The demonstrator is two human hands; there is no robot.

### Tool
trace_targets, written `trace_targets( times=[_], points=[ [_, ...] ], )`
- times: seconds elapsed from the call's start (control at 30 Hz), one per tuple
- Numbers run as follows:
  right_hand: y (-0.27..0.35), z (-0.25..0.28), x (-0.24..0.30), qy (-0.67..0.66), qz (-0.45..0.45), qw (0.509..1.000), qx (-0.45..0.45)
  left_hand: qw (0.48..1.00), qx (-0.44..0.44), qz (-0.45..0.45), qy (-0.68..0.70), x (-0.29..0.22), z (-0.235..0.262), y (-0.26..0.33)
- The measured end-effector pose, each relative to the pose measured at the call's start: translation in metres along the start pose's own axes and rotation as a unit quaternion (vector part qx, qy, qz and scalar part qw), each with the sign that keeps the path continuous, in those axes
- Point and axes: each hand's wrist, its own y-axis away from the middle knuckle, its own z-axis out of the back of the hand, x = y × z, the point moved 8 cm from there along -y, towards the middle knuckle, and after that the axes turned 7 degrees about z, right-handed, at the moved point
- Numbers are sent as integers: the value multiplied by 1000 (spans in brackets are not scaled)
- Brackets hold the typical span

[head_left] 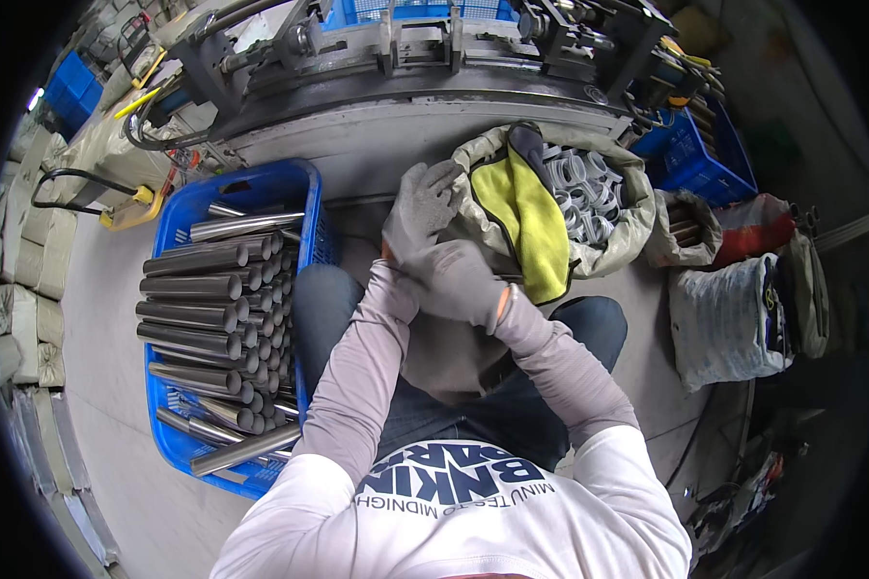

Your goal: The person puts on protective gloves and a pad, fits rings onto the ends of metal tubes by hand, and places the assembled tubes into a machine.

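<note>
Off to the left of my hands sits a blue crate [185,207] stacked with steel tubes [203,289]. My left hand [420,207], gloved grey, is spread open, fingers up. My right hand [459,282] lies just below, closed around the left wrist; whether it pinches the glove cuff I cannot tell. Right of both, an open sack [620,246] holds a yellow cloth [526,217] and grey rings [589,188].

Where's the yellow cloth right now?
In the head view, the yellow cloth is draped over the near rim of the open sack of grey rings, just right of the gloved hands.
</note>
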Motion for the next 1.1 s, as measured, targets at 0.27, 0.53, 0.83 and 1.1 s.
trace_targets(
  times=[0.27,0.53,0.83,1.1],
  points=[
    [31,-31,18,-12,65,993,98,665,-204,204,689,13,18,21],
    [40,-14,10,-124,34,991,43,869,-363,107,317,-19,57,16],
    [181,78,-110,110,-294,946,-81,980,29,184,-76,-47,-55,51],
    [180,39,-115,322,-111,940,-33,931,65,358,20,8,-150,94]
  ],
)
